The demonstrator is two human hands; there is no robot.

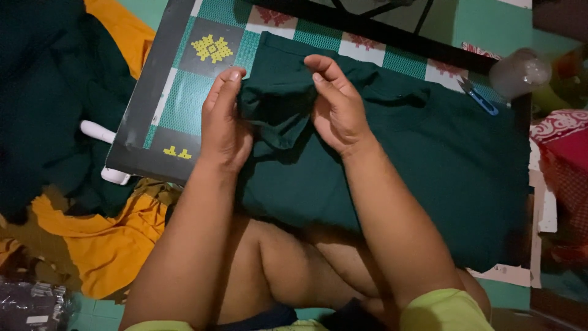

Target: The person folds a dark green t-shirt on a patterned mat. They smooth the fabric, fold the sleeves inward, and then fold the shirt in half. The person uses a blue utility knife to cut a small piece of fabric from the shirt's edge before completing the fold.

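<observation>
A dark green garment (441, 159) lies spread over a low patterned board (184, 92) and hangs onto my lap. My left hand (223, 122) and my right hand (334, 104) each pinch a bunched fold of this green cloth (275, 104) and hold it raised between them near the board's middle. The fingers of both hands are closed on the fabric, thumbs on top.
A small blue thread snipper (478, 96) lies on the board at the upper right, beside a clear plastic lump (520, 72). Orange cloth (104, 239) and dark green cloth (49, 104) are piled at the left. A red patterned fabric (563, 147) sits at the right edge.
</observation>
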